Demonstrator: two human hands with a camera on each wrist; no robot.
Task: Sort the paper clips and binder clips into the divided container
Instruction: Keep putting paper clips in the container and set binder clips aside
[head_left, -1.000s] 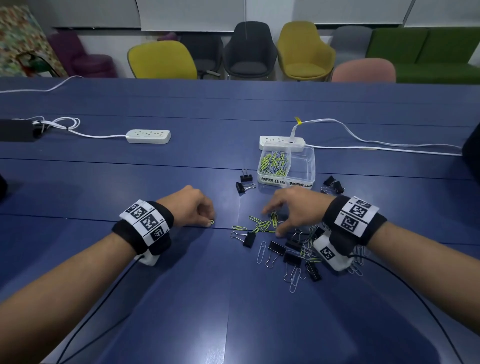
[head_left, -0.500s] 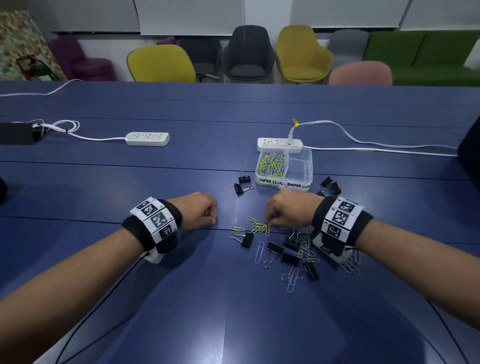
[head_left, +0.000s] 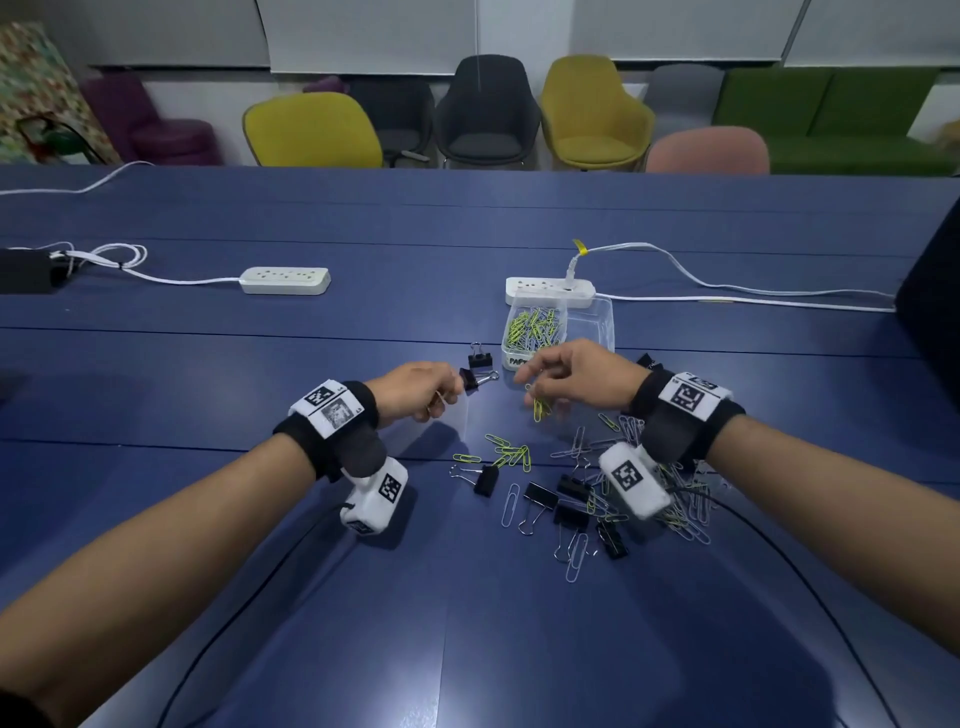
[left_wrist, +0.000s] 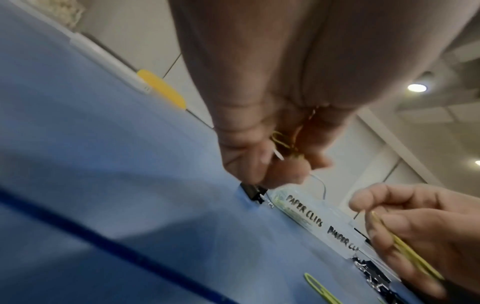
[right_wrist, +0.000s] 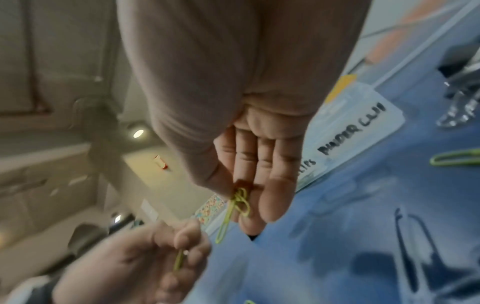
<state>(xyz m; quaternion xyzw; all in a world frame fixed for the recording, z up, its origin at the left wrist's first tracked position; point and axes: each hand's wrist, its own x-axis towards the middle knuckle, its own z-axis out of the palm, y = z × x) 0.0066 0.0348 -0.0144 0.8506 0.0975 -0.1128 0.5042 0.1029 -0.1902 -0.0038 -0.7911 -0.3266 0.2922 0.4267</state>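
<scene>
I see my left hand (head_left: 415, 392) curled round a few yellow-green wire paper clips (left_wrist: 283, 139), raised off the blue surface (head_left: 260, 597). Two black binder clips (head_left: 478, 371) lie just beyond its fingers (left_wrist: 280, 174). My right hand (head_left: 576, 382) pinches two or three yellow-green clips (head_left: 540, 408), dangling below thumb and forefinger. The clear divided plastic container (head_left: 597, 322), its left compartment full of paper clips, stands just past it. A loose heap of mixed clips (head_left: 576, 493) lies under my right wrist; two white power strips (head_left: 285, 280) beyond.

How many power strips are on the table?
2. The left power strip lies alone, further left; the right power strip sits just behind the divided container. None seem hidden.
</scene>
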